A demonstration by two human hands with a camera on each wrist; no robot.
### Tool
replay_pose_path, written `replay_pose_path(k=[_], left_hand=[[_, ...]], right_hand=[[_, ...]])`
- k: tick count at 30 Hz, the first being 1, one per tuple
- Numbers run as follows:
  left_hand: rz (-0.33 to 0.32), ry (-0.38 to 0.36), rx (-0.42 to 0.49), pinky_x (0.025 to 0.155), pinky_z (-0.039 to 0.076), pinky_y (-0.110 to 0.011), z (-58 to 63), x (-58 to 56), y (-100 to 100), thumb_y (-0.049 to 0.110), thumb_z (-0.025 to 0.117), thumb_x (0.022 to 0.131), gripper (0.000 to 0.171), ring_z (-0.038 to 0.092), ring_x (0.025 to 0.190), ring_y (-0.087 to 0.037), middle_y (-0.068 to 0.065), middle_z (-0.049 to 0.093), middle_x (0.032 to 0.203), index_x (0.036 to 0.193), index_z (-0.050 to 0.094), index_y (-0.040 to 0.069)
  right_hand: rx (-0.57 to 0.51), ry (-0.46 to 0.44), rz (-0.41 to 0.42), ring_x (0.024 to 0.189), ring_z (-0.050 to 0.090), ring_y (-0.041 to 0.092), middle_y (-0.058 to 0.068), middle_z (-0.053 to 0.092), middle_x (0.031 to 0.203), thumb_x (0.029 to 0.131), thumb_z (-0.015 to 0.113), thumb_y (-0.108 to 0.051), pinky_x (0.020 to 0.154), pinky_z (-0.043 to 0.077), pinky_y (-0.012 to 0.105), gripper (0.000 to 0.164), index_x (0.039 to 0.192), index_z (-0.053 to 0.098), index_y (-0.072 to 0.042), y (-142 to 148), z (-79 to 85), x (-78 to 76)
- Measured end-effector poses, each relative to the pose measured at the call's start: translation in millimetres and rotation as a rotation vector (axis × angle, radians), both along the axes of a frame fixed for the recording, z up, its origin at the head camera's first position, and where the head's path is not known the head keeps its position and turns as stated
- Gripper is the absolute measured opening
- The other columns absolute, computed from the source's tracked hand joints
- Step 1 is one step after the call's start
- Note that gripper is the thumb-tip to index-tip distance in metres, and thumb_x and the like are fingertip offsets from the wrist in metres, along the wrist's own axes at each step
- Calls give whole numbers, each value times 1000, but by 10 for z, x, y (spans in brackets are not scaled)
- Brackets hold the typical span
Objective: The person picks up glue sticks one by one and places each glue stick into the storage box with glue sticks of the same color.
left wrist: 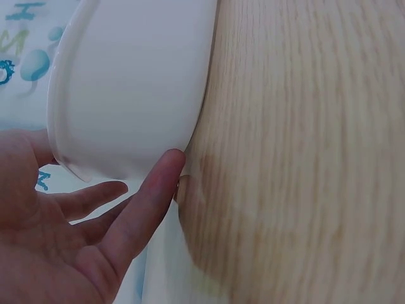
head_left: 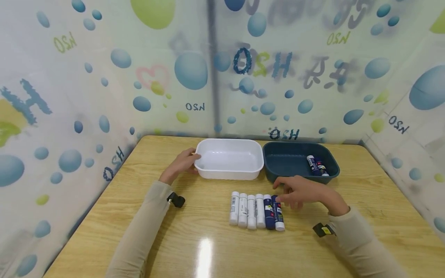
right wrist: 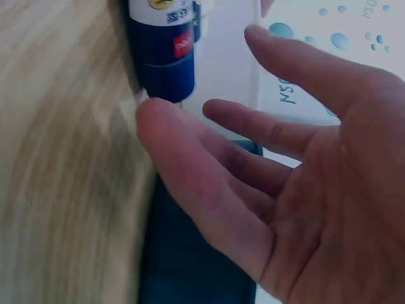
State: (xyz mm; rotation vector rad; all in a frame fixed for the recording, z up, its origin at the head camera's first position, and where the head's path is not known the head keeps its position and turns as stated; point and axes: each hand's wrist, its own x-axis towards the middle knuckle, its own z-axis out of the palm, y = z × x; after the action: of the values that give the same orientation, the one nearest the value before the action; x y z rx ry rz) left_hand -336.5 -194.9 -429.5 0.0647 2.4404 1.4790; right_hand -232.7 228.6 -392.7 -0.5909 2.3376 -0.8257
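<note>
My left hand (head_left: 184,161) holds the left end of a white plastic tray (head_left: 229,174); in the left wrist view one digit goes over the rim and another fingertip (left wrist: 169,161) touches the outer wall low down. A row of glue sticks lies side by side in front of the trays: several white glue sticks (head_left: 242,210) on the left, two dark blue glue sticks (head_left: 269,212) on the right. Over the right end of the row, my right hand (head_left: 300,191) has spread, slightly bent fingers. In the right wrist view its fingertip is close to a blue glue stick (right wrist: 168,60); contact is unclear.
A dark blue tray (head_left: 283,164) stands against the white tray's right side. Two blue-and-white glue sticks (head_left: 314,166) lie in its right part. The wooden table (head_left: 194,216) ends at a patterned curtain (head_left: 167,119) behind the trays.
</note>
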Motion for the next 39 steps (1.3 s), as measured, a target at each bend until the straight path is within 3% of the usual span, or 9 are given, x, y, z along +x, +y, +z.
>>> replay_pose_path(k=[4,13,22,39], left_hand=[[-1,-2,-3,83,67,-40,-9,-3,0,30,49,108,55,65,115,-36,-27,53,145,153,41,2],[1,-3,-4,81,67,-39,-34,-12,8,30,48,108,53,64,114,-35,-26,54,145,152,41,1],[-1,-4,4,82,67,-40,-23,-16,18,31,48,108,54,62,120,-37,-25,51,148,153,40,2],[-16,10,1,82,67,-42,14,21,16,24,46,107,52,66,114,-37,-28,52,144,153,40,1]], right_hand=[[46,-69,-8,67,67,23,6,70,84,99,69,-38,61,61,34,48,137,53,-13,-23,-76,8],[65,-130,-24,62,66,23,7,69,80,99,69,-38,59,61,34,46,136,53,-18,-53,-126,51],[95,-150,-30,60,66,22,8,70,79,95,74,-36,56,61,31,54,140,49,-18,-115,-103,91],[100,-153,-27,60,67,21,7,69,80,94,76,-32,55,60,30,55,139,47,-19,-143,-135,88]])
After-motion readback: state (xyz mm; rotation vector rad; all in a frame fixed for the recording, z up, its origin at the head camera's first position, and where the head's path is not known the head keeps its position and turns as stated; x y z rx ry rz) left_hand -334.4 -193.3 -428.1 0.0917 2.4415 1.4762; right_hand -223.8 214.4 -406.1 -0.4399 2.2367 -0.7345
